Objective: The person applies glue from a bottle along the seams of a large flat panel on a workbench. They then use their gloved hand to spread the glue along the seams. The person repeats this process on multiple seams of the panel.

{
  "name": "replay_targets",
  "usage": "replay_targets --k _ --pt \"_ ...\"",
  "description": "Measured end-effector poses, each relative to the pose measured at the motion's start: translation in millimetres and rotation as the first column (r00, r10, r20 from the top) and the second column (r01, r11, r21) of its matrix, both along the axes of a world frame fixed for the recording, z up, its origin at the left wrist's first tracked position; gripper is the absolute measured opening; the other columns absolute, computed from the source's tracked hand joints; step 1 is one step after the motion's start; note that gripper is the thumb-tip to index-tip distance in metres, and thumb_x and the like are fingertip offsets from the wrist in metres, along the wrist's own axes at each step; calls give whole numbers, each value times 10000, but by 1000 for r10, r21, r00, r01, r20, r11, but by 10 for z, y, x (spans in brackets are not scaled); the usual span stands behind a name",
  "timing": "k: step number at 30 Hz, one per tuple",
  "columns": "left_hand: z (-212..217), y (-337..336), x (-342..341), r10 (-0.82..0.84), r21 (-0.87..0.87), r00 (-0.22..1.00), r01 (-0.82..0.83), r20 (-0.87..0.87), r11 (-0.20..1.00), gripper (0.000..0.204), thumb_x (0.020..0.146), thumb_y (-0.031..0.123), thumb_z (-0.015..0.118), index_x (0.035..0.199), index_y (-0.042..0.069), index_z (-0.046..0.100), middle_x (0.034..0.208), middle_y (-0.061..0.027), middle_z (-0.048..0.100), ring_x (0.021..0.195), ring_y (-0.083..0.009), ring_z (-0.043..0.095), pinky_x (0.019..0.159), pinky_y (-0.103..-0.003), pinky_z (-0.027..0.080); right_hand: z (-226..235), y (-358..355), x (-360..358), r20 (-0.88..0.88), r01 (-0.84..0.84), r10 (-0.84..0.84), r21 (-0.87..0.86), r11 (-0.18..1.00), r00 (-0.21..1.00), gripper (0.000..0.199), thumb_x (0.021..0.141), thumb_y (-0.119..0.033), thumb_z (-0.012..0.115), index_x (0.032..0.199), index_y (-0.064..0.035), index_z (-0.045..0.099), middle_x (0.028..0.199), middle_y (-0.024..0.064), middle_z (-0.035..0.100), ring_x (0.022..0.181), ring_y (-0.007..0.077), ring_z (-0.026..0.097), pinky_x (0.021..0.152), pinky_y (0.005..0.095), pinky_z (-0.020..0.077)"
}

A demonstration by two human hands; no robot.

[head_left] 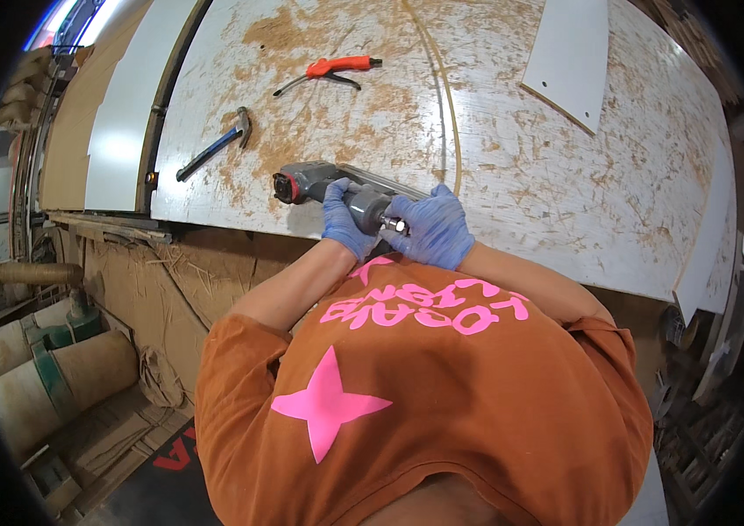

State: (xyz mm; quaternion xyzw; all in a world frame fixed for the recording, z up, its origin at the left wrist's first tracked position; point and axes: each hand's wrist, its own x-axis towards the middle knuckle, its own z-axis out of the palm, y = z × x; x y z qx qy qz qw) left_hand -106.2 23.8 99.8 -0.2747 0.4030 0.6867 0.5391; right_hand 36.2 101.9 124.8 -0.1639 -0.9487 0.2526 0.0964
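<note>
Scuffed white workbench (pixel 512 167), left hand (pixel 343 219) and right hand (pixel 431 228) grasping 1 grey power tool (pixel 328 186).

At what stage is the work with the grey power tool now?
Done: the tool lies on the worn white worktable. In hand: the left hand holds its grip, and the right hand is at the metal fitting. Left: the hammer and red-handled pliers lie untouched.
</note>
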Motion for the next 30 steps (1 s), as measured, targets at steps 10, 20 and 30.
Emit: replay_targets --k 10,20,30 --pt "-539 140 -4 124 246 988 -97 -95 964 212 735 363 581 715 162 518 766 -47 586 793 -251 596 818 -452 504 -23 198 39 104 161 -163 28 987 981 372 774 -542 613 853 -181 647 662 59 643 610 243 615 744 418 360" --pt "-439 445 226 -755 198 640 728 144 656 495 849 518 573 1196 167 539 1285 -94 517 1168 -317 490 991 -460 420 -473 223 714 43 657 -658 24 753 752 302 722 -354 659 992 -218 662 991 22 640 991 235 573 942 446 333" --pt "-597 1039 2676 -957 245 143 966 -254 80 361 903 335 572 1226 184 514 1086 -45 597 906 -172 570 819 -348 480 -766 -585 3311 -229 982 -964 -92 162 138 203 769 -273 666 920 -139 665 949 63 650 908 277 606 802 398 462"
